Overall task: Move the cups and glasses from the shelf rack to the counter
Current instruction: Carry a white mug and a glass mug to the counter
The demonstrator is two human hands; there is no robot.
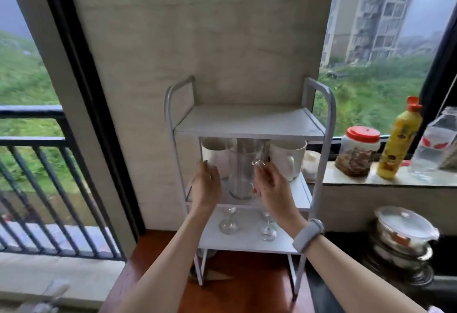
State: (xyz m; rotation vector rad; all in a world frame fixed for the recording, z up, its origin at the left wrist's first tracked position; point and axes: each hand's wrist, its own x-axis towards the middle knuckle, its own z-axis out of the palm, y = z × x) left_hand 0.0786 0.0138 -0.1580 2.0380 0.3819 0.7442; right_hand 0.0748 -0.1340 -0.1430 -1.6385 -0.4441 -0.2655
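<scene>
A white shelf rack (pixel 249 124) stands on the wooden counter (pixel 237 285). On its middle shelf a tall clear glass mug (pixel 241 171) stands between a white cup (pixel 215 156) on the left and a white mug (pixel 288 156) on the right. Two stemmed glasses (pixel 228 223) (pixel 267 231) stand upside down on the lower shelf. My left hand (pixel 206 184) is open beside the glass mug's left side. My right hand (pixel 270 185) is at the mug's right side, fingers at its clear handle; whether it grips is unclear.
On the window ledge to the right stand a red-lidded jar (pixel 358 151), a yellow bottle (pixel 398 139) and a clear water bottle (pixel 435 142). Stacked glass lidded bowls (pixel 403 233) sit at the lower right. A balcony railing (pixel 37 189) lies to the left.
</scene>
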